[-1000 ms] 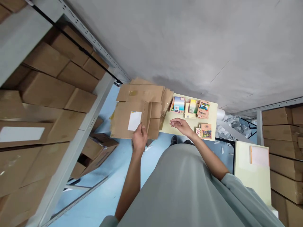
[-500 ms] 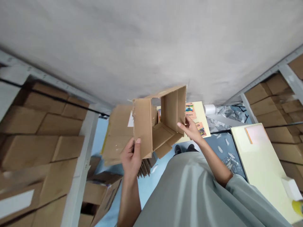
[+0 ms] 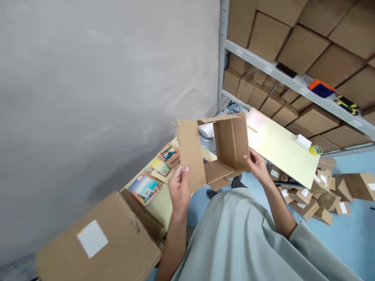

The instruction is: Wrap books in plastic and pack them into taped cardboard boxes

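Observation:
Between my hands, in mid-air, is a brown cardboard box [image 3: 191, 154] unfolded into a square sleeve, and I can see through it. My left hand [image 3: 180, 187] grips its left panel, thumb on the front face. On the opposite side, my right hand [image 3: 256, 166] pinches the lower right edge between thumb and fingers. Loose flaps hang at the box's bottom. Behind and left of it, colourful printed packs [image 3: 145, 188] lie on a pale yellow table [image 3: 164, 205].
A large carton [image 3: 117, 238] with a white label stands at lower left. On the right, another pale table [image 3: 281, 146] bears a white box [image 3: 302, 141] and a tape roll [image 3: 315, 150]. Shelves [image 3: 269, 70] hold many cartons. Small labelled boxes [image 3: 306, 208] lie piled on the floor.
My view has swung to the right, bringing the right-hand shelves and the floor pile into sight. Both hands still hold the box, which has turned along with me.

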Tool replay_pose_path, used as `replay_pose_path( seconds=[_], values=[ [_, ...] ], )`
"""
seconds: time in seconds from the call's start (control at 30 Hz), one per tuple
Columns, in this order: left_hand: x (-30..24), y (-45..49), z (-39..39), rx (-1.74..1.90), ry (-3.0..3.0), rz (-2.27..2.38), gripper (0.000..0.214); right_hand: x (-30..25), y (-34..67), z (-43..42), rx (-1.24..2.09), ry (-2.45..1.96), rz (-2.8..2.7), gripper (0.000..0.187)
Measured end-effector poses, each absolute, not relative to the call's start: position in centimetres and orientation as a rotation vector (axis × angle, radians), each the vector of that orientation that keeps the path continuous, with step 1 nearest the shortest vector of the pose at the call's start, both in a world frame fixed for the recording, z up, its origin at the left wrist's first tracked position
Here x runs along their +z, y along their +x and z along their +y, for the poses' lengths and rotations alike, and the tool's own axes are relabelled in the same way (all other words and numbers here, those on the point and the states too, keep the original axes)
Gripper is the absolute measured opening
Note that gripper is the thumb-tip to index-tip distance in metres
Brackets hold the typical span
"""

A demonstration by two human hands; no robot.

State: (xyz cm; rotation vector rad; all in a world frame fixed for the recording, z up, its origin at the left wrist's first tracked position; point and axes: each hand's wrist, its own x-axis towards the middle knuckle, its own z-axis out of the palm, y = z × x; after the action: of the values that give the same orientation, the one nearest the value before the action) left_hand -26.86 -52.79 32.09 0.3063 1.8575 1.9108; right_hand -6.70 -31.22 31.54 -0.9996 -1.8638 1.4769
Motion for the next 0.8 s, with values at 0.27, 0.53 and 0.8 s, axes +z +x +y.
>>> replay_pose_path(
  seconds=[0.27,0.53,0.8],
  values=[
    [30.8,-21.6,-37.0,1.663,0.541,1.869,0.053,31.1,3.1,-21.7,1.362,-1.170,-1.614,0.037],
    [29.1,-14.6,-20.3,1.459,0.651,1.799,0.057,28.5,12.3,-11.8,1.328,-1.368,-1.422,0.042],
    [26.8,-9.7,-9.3,1.291,0.790,1.699,0.056,26.3,17.8,-6.4,1.295,-1.528,-1.238,0.045]
  ],
)
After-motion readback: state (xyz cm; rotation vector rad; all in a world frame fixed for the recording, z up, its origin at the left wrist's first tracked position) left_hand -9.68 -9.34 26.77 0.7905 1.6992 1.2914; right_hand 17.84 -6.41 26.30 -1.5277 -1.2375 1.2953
